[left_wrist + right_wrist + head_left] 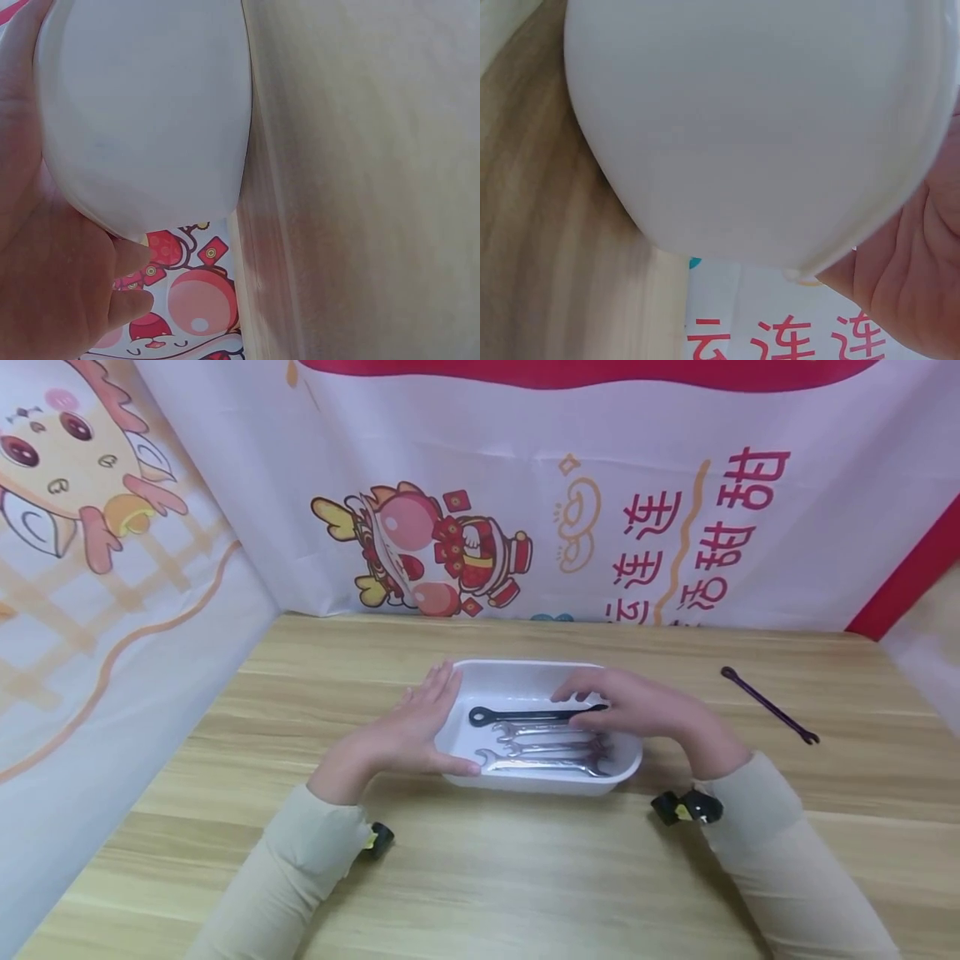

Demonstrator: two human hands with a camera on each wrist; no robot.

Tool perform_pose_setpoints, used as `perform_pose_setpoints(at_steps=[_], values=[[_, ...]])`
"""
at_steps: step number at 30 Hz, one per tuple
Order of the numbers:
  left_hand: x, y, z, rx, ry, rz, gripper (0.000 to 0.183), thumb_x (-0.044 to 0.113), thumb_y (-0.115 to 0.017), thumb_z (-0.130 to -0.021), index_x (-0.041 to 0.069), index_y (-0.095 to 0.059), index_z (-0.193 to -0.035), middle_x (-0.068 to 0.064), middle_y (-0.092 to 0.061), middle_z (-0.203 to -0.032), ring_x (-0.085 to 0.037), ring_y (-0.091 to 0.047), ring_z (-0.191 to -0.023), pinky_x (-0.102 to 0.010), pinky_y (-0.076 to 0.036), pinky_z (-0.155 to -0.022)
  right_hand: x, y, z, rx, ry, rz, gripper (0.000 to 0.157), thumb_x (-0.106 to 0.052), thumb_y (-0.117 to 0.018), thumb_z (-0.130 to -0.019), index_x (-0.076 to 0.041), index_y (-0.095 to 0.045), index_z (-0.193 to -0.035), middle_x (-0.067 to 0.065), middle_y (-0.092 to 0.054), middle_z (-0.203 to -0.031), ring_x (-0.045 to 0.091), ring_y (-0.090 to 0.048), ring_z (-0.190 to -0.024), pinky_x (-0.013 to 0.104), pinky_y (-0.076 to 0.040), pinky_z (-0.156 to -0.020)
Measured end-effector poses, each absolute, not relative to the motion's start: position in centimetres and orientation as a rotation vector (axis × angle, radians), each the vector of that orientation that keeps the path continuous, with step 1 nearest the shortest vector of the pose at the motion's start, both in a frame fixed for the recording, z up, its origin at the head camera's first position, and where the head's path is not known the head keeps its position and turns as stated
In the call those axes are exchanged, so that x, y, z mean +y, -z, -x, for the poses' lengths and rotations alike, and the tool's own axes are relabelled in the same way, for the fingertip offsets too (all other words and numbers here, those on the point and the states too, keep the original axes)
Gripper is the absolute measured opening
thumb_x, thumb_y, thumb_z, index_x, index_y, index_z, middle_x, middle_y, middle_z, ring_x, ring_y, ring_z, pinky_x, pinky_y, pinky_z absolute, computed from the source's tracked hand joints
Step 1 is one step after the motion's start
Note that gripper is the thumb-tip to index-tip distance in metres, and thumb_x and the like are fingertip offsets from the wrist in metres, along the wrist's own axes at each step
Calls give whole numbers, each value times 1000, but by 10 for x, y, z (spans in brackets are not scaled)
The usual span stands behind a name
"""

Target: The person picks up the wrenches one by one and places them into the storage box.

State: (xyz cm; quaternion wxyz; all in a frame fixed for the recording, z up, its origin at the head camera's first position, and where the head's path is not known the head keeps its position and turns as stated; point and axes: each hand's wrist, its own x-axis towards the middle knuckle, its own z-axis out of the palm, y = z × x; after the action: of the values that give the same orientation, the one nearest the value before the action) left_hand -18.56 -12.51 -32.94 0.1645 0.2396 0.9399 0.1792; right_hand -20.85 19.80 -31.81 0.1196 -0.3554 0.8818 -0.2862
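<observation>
A white plastic container (540,785) sits on the table, holding a black wrench (517,716) with a ring end and several silver open-end wrenches (543,766). My left hand (408,731) rests against the container's left end, its thumb along the front rim and its fingers stretched toward the back corner. Over the right end, my right hand (633,702) reaches inside, fingers bent above the black wrench's right part with a gap between thumb and fingertips. Both wrist views mostly show the container's outer wall (150,112), and its contents are hidden there.
A dark purple wrench (768,703) lies on the wooden table (525,877) right of the container. Behind stands a white printed cloth (480,435) with cartoon figures and red characters; another printed cloth (172,652) runs along the left side.
</observation>
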Motion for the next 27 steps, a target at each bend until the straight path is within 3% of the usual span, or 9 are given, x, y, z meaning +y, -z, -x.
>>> perform_pose_setpoints(at_steps=[11,27], values=[[-125,327,188,2688,-480,-691,132,74,-71,-72,15,6,-160,-1,20,-166,-21,19,-154,-55,0,-124,210,303,205,2647,859,1008,34,-21,-70,-93,-17,-67,-127,4,-65,-131,27,-57,-128,55,-45,-107],[-126,329,188,2685,-485,-697,133,76,-71,-71,14,6,-160,-1,19,-167,-22,18,-155,-57,0,-123,234,283,198,2734,950,930,33,-20,-68,-95,-15,-65,-127,7,-64,-133,30,-56,-128,59,-48,-102]])
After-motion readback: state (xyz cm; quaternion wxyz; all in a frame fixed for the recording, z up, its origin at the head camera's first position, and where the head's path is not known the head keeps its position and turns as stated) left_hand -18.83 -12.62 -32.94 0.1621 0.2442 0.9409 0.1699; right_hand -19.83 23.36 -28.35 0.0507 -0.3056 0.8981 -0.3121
